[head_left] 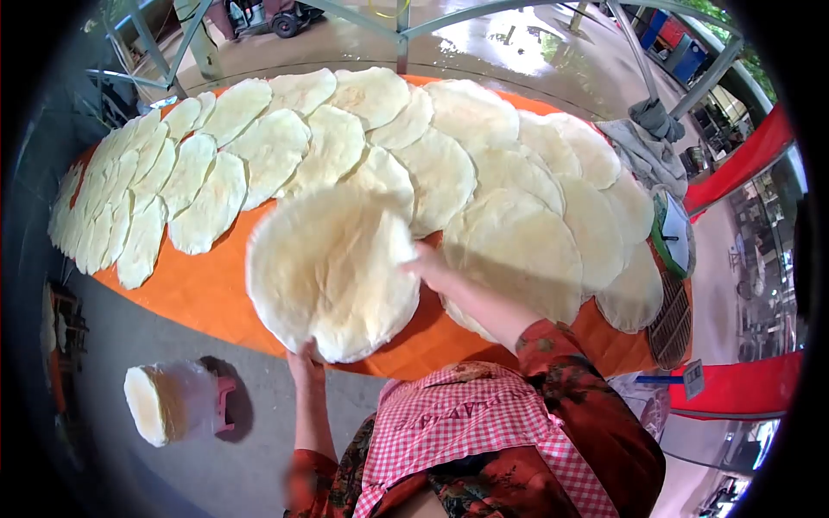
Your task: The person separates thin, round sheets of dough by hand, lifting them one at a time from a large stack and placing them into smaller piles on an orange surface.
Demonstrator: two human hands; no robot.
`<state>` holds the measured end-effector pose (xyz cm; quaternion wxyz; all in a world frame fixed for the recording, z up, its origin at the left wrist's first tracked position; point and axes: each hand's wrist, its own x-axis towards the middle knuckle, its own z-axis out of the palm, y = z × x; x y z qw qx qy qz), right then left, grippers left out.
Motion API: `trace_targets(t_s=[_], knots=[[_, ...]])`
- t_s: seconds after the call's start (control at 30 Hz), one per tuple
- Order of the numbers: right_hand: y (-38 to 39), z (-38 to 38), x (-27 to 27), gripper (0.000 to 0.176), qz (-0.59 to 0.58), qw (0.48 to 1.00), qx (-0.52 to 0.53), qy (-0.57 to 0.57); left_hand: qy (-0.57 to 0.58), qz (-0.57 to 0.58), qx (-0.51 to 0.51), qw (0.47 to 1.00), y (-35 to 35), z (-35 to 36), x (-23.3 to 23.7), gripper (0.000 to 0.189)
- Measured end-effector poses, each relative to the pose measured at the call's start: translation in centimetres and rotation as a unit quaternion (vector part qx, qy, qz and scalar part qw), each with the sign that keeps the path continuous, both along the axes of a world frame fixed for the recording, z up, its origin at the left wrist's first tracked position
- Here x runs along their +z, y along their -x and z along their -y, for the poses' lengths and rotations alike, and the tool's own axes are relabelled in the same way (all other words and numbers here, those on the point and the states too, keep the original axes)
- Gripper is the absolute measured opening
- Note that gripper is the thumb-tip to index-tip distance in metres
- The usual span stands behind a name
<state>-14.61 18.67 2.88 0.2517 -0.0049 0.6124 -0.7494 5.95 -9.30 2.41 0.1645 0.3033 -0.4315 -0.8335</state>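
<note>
A large round flatbread point(332, 272) is held up over the front edge of the orange cloth point(207, 281). My left hand point(306, 361) grips its lower edge, and my right hand point(423, 263) has hold of its right edge, slightly blurred. The fingers of both hands are partly hidden by the bread. Behind and to the left, many pale flatbreads point(281, 142) lie overlapping on the cloth. Just right of my right hand rests an overlapping group of larger flatbreads point(522, 250).
A bagged stack of flatbreads point(151, 406) stands by a pink stool point(225, 404) on the floor at lower left. At the right end are a grey cloth point(648, 155), a green-rimmed item point(672, 233) and a brown rack point(670, 324). Metal bars point(402, 39) run behind.
</note>
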Motion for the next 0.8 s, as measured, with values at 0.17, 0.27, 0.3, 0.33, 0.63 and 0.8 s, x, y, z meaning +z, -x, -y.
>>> trace_targets(t_s=[0.17, 0.27, 0.3, 0.33, 0.63, 0.8], knots=[[2.5, 1.3, 3.9, 0.027, -0.110, 0.856, 0.079, -0.499, -0.065, 0.049, 0.003, 0.997, -0.8, 0.1, -2.5, 0.057], [8.6, 1.7, 1.9, 0.024, -0.269, 0.784, -0.130, -0.544, -0.077, 0.060, -0.006, 0.995, -0.4, 0.1, -1.5, 0.057], [10.7, 1.8, 0.8, 0.024, -0.199, 0.822, -0.136, -0.516, -0.081, 0.060, -0.004, 0.995, -0.5, 0.1, -1.5, 0.057], [12.9, 1.9, -0.5, 0.024, -0.127, 0.854, -0.143, -0.484, -0.083, 0.059, -0.002, 0.995, -0.4, 0.1, -1.4, 0.057], [23.5, 0.4, 1.6, 0.036, -0.240, 0.922, -0.111, -0.283, -0.073, 0.094, -0.001, 0.993, -0.2, 0.0, -1.0, 0.053], [16.9, -9.6, 23.8, 0.034, -0.154, 0.963, -0.157, -0.159, -0.046, 0.091, -0.009, 0.995, 0.0, -0.1, -1.1, 0.049]])
